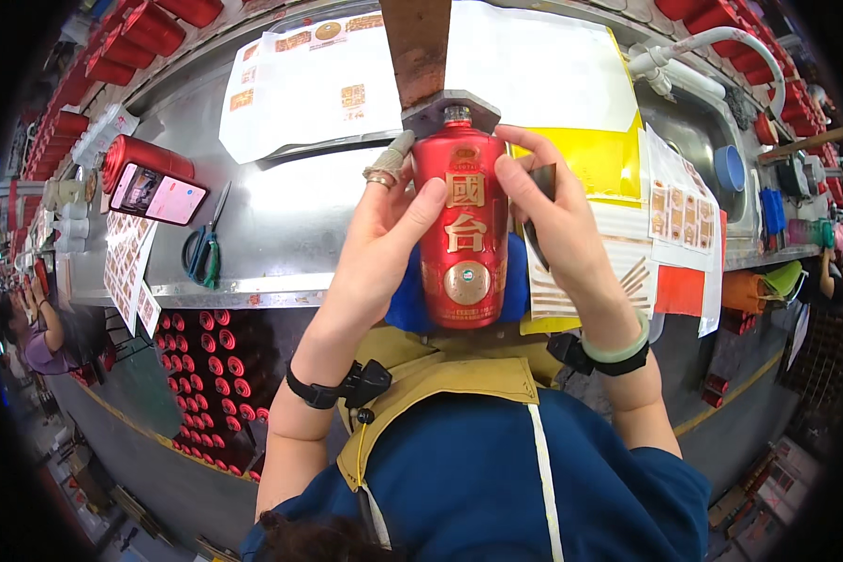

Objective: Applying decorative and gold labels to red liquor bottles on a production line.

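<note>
Bottle [463, 234], red ceramic, gold emblems: at the steel bench's [281, 215] near edge, neck under a grey bracket [451, 106]. Left hand [384, 225] and right hand [553, 220] clasp its sides. Advice: press thumbs evenly, keep it upright.

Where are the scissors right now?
In the head view, the scissors lie on the metal table, left of the person's left hand, just right of a phone.
</note>
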{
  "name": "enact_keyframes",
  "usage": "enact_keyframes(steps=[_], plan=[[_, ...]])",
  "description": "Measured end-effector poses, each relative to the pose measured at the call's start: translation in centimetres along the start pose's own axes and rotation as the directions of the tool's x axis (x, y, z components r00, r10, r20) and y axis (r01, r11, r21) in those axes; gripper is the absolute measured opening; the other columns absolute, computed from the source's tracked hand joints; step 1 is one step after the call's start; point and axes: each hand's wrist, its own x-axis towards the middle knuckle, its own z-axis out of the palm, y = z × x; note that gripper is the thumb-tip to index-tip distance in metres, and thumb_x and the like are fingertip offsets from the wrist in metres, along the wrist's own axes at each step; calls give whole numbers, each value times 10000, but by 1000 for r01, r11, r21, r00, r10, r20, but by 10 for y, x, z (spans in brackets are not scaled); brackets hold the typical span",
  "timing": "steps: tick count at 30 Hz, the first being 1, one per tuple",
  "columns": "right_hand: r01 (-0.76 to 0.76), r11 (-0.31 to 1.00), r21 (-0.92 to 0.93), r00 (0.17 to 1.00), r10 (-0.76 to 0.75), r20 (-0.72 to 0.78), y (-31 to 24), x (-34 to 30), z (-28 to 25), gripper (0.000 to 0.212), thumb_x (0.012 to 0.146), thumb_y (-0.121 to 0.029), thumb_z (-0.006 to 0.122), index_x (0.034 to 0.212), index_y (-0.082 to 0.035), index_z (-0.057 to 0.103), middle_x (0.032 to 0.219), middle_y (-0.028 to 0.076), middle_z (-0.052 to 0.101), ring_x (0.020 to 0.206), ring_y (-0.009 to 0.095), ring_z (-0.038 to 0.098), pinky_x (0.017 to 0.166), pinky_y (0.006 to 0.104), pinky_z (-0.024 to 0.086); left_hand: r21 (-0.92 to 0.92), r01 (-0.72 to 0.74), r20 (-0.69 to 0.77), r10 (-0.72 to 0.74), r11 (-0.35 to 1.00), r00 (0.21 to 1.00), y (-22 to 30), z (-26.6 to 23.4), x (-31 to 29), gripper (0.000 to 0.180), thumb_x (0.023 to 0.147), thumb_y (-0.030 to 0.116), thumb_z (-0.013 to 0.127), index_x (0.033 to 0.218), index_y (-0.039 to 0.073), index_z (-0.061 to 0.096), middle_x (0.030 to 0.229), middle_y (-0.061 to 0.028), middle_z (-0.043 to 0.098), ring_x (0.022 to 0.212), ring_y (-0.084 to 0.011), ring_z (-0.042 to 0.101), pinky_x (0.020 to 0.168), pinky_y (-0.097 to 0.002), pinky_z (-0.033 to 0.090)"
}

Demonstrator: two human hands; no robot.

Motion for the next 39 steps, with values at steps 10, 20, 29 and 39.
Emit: enact_keyframes(steps=[10, 20, 29, 39], plan=[[7, 1000, -18, 999, -8, -36, 10, -7, 7, 675, 888, -205, 845, 1453, -55, 509, 914, -52, 428, 776, 37, 421, 694, 189, 395, 68, -49, -28, 52, 996, 998, -6, 4, 4, 793, 1006, 135, 689, 1616, -12, 205, 1536, -193, 419, 1408, -255, 475, 1151, -393, 430], [-5, 1000, -1, 998, 5, -59, 9, -5, 11, 590, 920, -192, 812, 1427, -69, 535, 903, -61, 431, 783, 28, 429, 705, 186, 391, 59, -52, -35, 54, 997, 998, -7, 3, 6, 683, 1041, 112, 625, 1602, -9, 254, 1538, -173, 431, 1399, -224, 480, 1160, -378, 416], [-37, 996, 82, 998, 41, -47, 6, -6, 9, 576, 927, -178, 803, 1423, -62, 533, 906, -64, 438, 771, 20, 421, 708, 174, 380, 89, -82, -51, 87, 993, 995, -7, 4, 8, 628, 1054, 137, 613, 1580, -23, 309, 1496, -162, 484, 1367, -208, 503, 1135, -364, 431], [-30, 997, 78, 999, 32, -23, 5, -7, 7, 640, 909, -152, 820, 1462, -61, 511, 924, -60, 441, 778, 26, 421, 722, 171, 387, 40, -65, -38, 67, 997, 997, -7, 0, 9, 659, 1036, 107, 632, 1587, -23, 294, 1513, -162, 461, 1394, -215, 484, 1164, -374, 407]])
